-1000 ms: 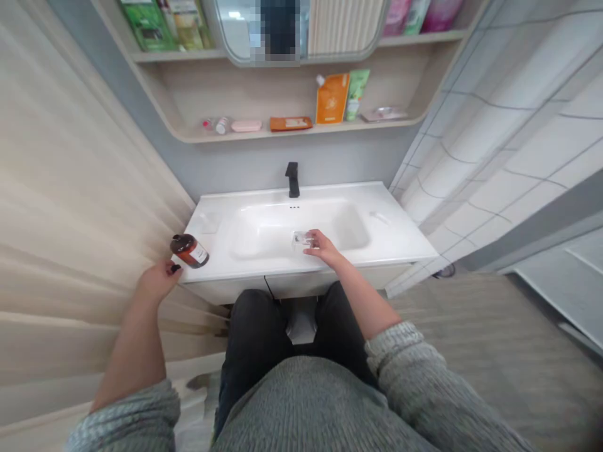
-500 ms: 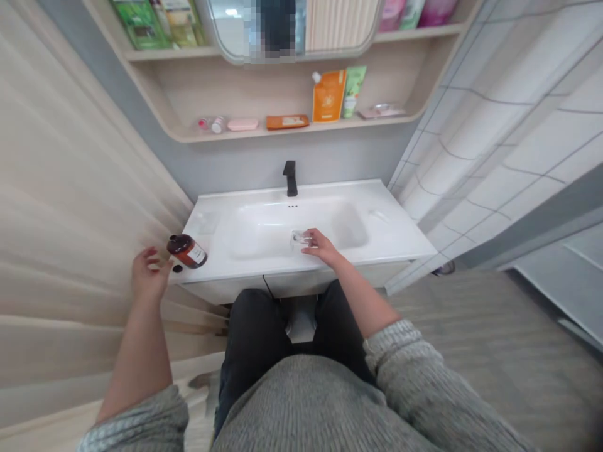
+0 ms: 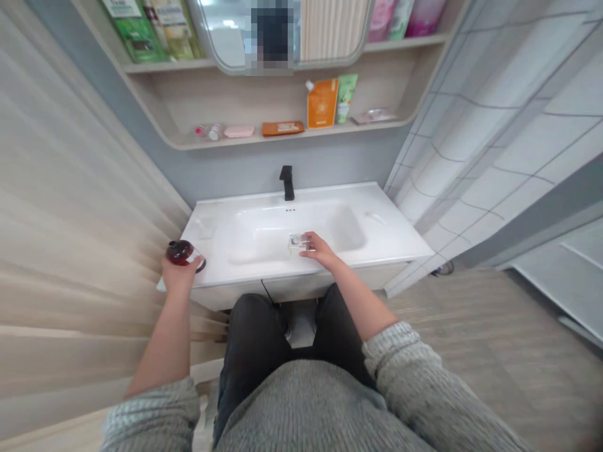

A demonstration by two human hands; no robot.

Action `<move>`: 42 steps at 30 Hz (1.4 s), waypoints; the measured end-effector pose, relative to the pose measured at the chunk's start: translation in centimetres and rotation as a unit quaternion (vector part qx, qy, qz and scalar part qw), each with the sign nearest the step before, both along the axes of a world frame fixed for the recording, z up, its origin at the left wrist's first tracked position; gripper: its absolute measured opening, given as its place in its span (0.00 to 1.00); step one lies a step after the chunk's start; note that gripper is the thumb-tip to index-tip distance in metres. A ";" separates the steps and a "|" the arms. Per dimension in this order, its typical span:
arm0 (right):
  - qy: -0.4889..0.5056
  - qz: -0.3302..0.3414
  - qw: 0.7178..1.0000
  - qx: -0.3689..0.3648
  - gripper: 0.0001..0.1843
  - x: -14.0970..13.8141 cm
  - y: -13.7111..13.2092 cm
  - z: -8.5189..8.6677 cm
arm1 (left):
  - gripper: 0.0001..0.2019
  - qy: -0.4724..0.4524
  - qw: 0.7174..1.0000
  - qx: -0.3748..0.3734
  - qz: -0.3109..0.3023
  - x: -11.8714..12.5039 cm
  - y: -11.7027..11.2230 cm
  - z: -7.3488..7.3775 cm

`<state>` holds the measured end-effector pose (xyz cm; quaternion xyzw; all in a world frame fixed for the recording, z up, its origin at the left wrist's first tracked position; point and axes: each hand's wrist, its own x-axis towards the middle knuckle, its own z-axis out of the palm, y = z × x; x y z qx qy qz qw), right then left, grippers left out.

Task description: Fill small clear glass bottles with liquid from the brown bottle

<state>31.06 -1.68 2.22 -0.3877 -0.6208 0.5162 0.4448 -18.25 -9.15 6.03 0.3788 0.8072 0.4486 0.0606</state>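
My left hand is shut around a brown bottle with a dark cap and white label, holding it tilted at the left edge of the white vanity top. My right hand rests at the front of the white washbasin. Its fingers grip a small clear glass container that stands on the basin's near slope. The container's contents, if any, cannot be made out.
A black faucet stands behind the basin. Above it, a wooden shelf holds several toiletries, with a mirror higher up. A beige curtain hangs along the left, and tiled wall runs along the right.
My left hand has closed around the brown bottle and lifted it off the vanity top. My right hand and the clear glass container stay nearly in place.
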 end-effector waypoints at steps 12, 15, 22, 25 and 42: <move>0.014 0.000 1.000 -0.017 0.36 0.0 -0.1 0.2 | 0.39 0.004 0.993 0.092 -0.074 5.5 2.2 3.7; 0.017 -0.007 1.000 -0.021 0.36 -0.1 0.0 0.1 | 0.39 -0.041 0.981 0.122 -0.144 8.2 3.6 3.4; 0.015 -0.014 0.999 -0.026 0.36 0.0 0.0 0.2 | 0.35 -0.104 0.938 0.137 -0.301 14.9 6.6 0.9; 0.006 -0.018 1.000 -0.024 0.36 0.0 0.0 0.2 | 0.36 -0.123 0.928 0.124 -0.328 17.0 8.1 0.1; -0.117 -0.063 0.991 -0.035 0.41 -0.7 2.2 -0.4 | 0.33 -0.095 0.933 0.050 -0.342 20.1 11.8 -3.2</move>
